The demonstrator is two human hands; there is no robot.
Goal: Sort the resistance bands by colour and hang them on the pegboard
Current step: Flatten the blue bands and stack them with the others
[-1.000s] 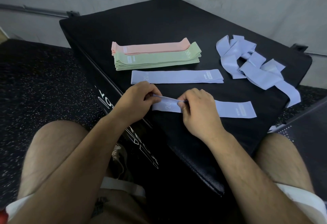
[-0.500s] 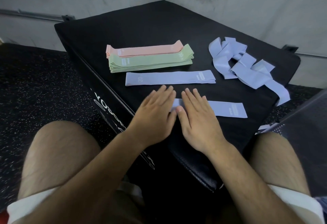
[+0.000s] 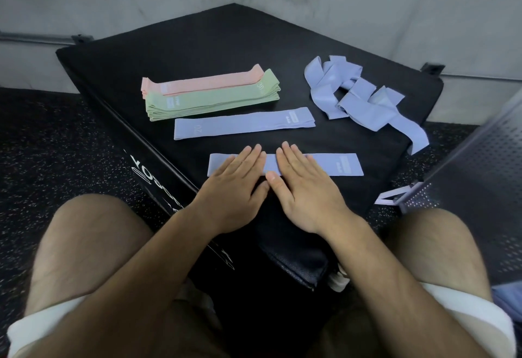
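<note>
Both hands have changed from pinching the nearest band's left end to lying flat on it. The left hand (image 3: 237,185) and right hand (image 3: 302,188) rest side by side, fingers straight and close together, thumbs almost touching, gripping nothing. They press the flat lavender fabric resistance band (image 3: 333,164) against the near edge of the black padded surface (image 3: 214,41); both band ends show beyond the hands. A grey perforated panel (image 3: 474,182) stands at the near right. Just beyond the hands lies a second flat lavender band marked 20 (image 3: 243,123). Behind it sits a stack of pale green bands (image 3: 211,100), with a pink band (image 3: 209,82) touching its far side. A tangled heap of lavender bands (image 3: 364,97) lies far right, one end trailing over the edge.
</note>
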